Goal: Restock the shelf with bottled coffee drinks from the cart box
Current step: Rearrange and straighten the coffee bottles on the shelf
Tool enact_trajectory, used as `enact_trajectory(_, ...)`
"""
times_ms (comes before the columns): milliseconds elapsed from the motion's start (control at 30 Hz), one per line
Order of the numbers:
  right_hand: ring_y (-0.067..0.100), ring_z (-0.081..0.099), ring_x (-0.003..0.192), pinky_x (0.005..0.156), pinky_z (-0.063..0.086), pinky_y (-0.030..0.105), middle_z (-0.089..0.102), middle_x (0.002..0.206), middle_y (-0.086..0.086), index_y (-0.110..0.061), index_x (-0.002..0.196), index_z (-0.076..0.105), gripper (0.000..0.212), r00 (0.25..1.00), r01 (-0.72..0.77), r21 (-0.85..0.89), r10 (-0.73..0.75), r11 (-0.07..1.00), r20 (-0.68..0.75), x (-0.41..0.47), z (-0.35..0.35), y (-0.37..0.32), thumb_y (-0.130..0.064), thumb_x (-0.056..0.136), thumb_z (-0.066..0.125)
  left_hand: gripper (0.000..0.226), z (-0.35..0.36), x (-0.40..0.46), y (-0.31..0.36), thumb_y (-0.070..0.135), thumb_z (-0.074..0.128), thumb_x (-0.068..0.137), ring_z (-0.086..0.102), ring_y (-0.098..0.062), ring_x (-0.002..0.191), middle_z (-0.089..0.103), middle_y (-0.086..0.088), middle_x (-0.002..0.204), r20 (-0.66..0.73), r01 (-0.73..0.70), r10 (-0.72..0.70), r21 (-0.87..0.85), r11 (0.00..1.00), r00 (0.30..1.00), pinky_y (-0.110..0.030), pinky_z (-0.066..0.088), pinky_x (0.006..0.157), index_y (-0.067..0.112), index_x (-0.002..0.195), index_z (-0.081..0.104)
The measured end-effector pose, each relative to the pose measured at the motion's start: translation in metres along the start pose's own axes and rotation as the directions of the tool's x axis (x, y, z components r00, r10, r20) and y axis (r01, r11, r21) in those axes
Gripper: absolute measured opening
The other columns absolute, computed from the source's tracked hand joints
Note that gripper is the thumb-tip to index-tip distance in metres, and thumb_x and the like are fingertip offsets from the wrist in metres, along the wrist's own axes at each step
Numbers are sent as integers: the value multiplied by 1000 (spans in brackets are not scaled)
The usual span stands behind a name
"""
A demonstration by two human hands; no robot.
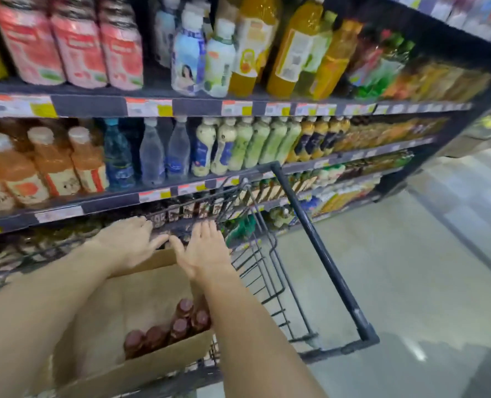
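A: Look, both our hands are stretched out over the far edge of the box (pixel 141 285). We can see the left hand (pixel 129 242) with its fingers straight, and the tips are up against the coffee bottles on the shelf (pixel 181 216).

B: And our right hand (pixel 207 251)?

A: It is flat too, with the fingers spread, just beside the left one. The two thumbs almost touch. We hold nothing in either hand.

B: Where are the other coffee drinks?

A: The brown-capped bottles in the box (pixel 175 326) stand in the near right corner of the box (we count about six caps). The rest of the box floor is bare card.

B: And the box sits where?

A: Inside the cart (pixel 267 262), a dark wire one. Its long handle bar (pixel 318 254) runs off to the right of the box.

B: What is past the box?

A: The shelf (pixel 109 202) with the coffee row is straight past it, low down. One shelf up we see orange tea bottles (pixel 52 168), clear water bottles (pixel 152 156) and pale green bottles (pixel 255 145). Higher still, pink bottles (pixel 77 44) and yellow juice bottles (pixel 296 44). Little price tags (pixel 149 107) run along the shelf edges.

B: And to the right of the box?

A: The shiny pale floor (pixel 382 254).
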State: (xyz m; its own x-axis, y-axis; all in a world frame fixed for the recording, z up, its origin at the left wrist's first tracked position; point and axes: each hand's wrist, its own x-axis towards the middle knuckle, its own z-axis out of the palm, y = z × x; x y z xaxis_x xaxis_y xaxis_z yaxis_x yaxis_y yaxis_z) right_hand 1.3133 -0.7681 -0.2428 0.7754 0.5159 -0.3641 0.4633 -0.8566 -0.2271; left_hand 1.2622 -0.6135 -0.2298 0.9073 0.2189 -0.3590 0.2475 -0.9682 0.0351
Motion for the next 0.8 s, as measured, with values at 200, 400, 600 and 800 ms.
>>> enact_trajectory(200,28,-3,150,122,2,42,3,162,19,3,153,7,88,996,20,-28,-17,999,86,45,13,59,-65,97,10,65,14,59,48,52,18,101,30,-22,142,35,-10,152,131,9,-7,-8,1000,991,-32,23,116,7,146,33)
enact_trajectory(400,26,-3,151,122,2,40,4,162,18,1,154,8,84,981,31,47,-39,998,192,62,37,67,-61,98,8,65,41,81,44,53,20,100,28,-23,142,32,-10,154,202,52,-43,-43,998,978,-34,24,116,7,144,34)
enact_trajectory(600,25,-4,151,122,2,38,4,163,16,0,154,9,82,920,23,43,-38,999,389,62,103,76,-60,99,11,72,117,81,38,58,21,98,32,-29,140,32,-14,154,369,153,-99,-120,981,924,-39,30,113,6,147,32)
enact_trajectory(800,24,20,147,117,25,38,25,157,12,-7,148,28,71,875,-55,97,2,994,484,70,186,96,-55,97,39,69,212,78,24,57,26,98,40,-32,132,41,-14,146,504,234,-109,-192,953,857,-44,35,109,4,137,45)
